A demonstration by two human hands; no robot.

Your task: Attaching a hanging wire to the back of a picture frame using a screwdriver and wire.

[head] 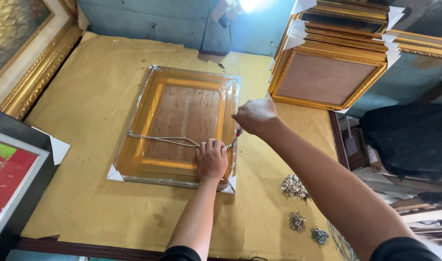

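A picture frame (pixel 148 116) lies face down on the table, wrapped in clear plastic, with white corner protectors. A thin hanging wire (pixel 163 139) runs across its back from the left side to the right. My left hand (pixel 211 158) presses down on the frame's back, fingers closed on the wire's right end. My right hand (pixel 255 116) is fisted at the frame's right edge around a small red-handled tool (pixel 236 136) whose tip meets the wire end.
Brown paper (pixel 85 193) covers the table. Three small piles of metal hardware (pixel 293 186) lie at the right, with coiled wire (pixel 339 241) near the edge. Gold frames (pixel 327 77) are stacked at the back right; a large gold-framed painting (pixel 28 58) and another framed picture (pixel 13 174) stand left.
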